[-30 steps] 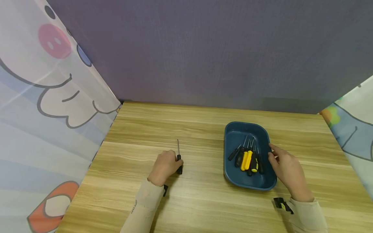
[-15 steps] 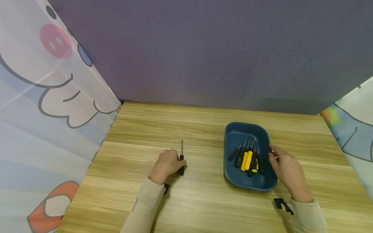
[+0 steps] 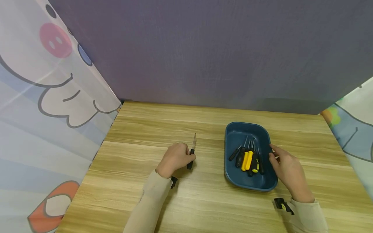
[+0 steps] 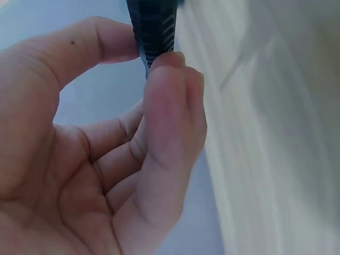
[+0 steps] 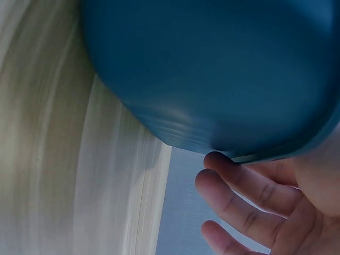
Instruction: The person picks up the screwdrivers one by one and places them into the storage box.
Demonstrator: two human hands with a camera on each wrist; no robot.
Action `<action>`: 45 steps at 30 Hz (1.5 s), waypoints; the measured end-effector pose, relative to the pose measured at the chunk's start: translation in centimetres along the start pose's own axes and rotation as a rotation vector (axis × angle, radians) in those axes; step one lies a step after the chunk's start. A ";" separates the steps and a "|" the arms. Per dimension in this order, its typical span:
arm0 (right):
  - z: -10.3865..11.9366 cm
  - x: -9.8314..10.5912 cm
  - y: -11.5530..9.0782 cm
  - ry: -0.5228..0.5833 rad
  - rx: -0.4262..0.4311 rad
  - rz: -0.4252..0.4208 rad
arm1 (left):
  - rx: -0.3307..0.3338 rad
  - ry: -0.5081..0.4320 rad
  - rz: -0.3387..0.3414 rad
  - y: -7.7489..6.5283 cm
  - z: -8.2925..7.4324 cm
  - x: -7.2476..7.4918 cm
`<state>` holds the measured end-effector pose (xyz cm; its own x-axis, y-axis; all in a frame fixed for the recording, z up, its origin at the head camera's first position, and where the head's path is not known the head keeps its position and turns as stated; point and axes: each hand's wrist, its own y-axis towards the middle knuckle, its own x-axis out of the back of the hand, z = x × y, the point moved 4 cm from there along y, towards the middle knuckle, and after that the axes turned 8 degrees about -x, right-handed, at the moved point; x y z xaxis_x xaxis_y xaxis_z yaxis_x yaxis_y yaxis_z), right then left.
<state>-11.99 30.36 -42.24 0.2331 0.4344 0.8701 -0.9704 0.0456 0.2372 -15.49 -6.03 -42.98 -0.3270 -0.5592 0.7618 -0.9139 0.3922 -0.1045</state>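
My left hand (image 3: pixel 177 157) pinches the black handle of a screwdriver (image 3: pixel 190 159) between thumb and fingertips, its metal shaft aimed toward the back of the table. Up close in the left wrist view, the ribbed handle (image 4: pixel 153 26) sits between thumb and fingers, the rest cut off by the frame. To the right stands a blue plastic bin (image 3: pixel 237 136) with several screwdrivers (image 3: pixel 247 160) inside, some black-handled and others yellow. My right hand (image 3: pixel 288 168) rests against the bin's right side, fingertips (image 5: pixel 217 159) right at the rim in the right wrist view.
Both hands work over a wood-grain table (image 3: pixel 145 126). A grey upright panel (image 3: pixel 204 55) closes off its back edge. Cartoon-printed curtains (image 3: pixel 26 136) hang at the left and right sides.
My left hand has moved right and slightly toward the back with the screwdriver, which now tilts more to the right. My right hand and the bin stay practically in place.
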 end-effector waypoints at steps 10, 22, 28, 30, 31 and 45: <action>0.0 0.0 -0.1 -0.002 -0.013 0.011 | -0.162 0.041 0.033 4.0 -5.8 0.2; 0.0 0.0 0.1 -0.004 -0.015 0.014 | -0.301 0.019 0.170 8.1 -11.9 -2.2; 0.2 0.1 0.2 -0.009 -0.020 0.019 | -0.302 0.081 0.244 10.1 -14.7 -4.0; 0.3 0.1 0.2 -0.007 -0.019 0.020 | -0.289 0.097 0.282 10.6 -15.3 -4.7; 0.3 0.1 0.2 -0.005 -0.017 0.018 | -0.282 0.104 0.298 10.8 -15.6 -5.1; 0.0 0.2 0.1 0.005 0.009 -0.005 | -0.099 0.132 0.408 12.1 -16.3 -9.7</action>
<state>-12.02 30.40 -42.08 0.2372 0.4385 0.8669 -0.9687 0.0397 0.2450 -19.45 16.04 -41.17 -0.6172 -0.2481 0.7467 -0.6864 0.6337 -0.3568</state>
